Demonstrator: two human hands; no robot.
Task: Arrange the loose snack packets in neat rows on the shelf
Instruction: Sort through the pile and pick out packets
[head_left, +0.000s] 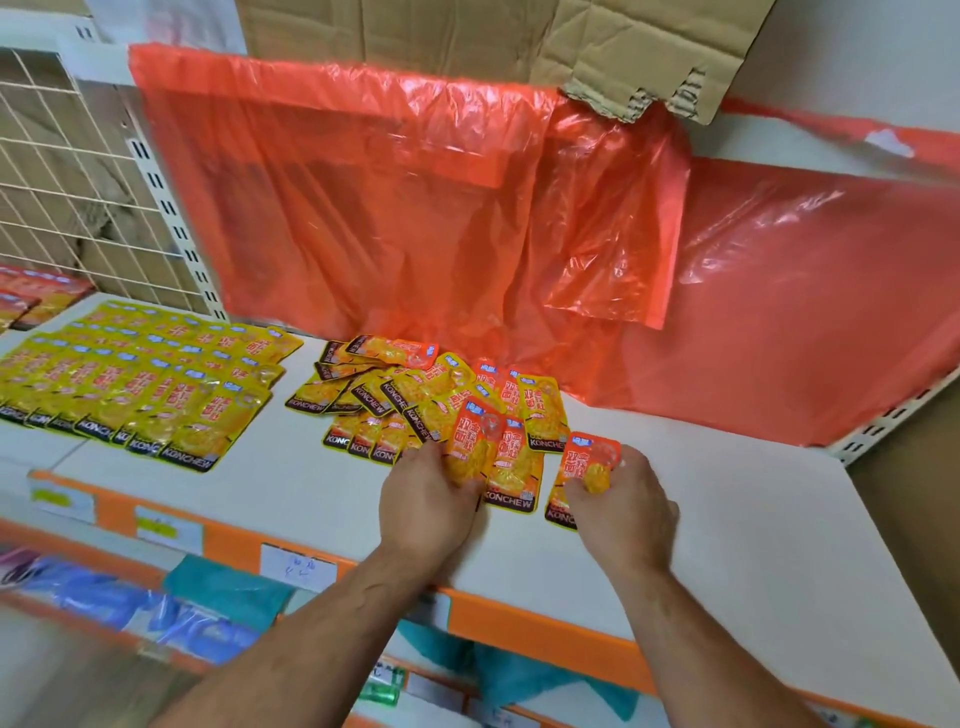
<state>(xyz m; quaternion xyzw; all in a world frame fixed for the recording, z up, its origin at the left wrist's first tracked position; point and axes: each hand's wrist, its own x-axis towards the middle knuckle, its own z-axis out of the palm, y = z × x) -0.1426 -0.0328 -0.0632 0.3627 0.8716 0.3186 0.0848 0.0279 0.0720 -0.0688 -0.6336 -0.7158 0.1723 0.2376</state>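
A loose heap of yellow and orange snack packets (415, 395) lies in the middle of the white shelf (727, 519). Neat overlapping rows of the same packets (135, 395) fill the shelf's left part. My left hand (428, 504) grips an orange packet (475, 447) at the heap's near edge, thumb on its lower end. My right hand (621, 501) pinches another orange packet (587, 470) just to the right of the heap. A further packet (517, 475) lies flat between my hands.
A red plastic sheet (415, 208) hangs over the shelf's back and drapes onto its right part. Torn cardboard (623, 47) sits above. A wire grid panel (67, 171) closes the left side. The orange front rail (519, 618) carries price labels; lower shelves hold blue and teal packets.
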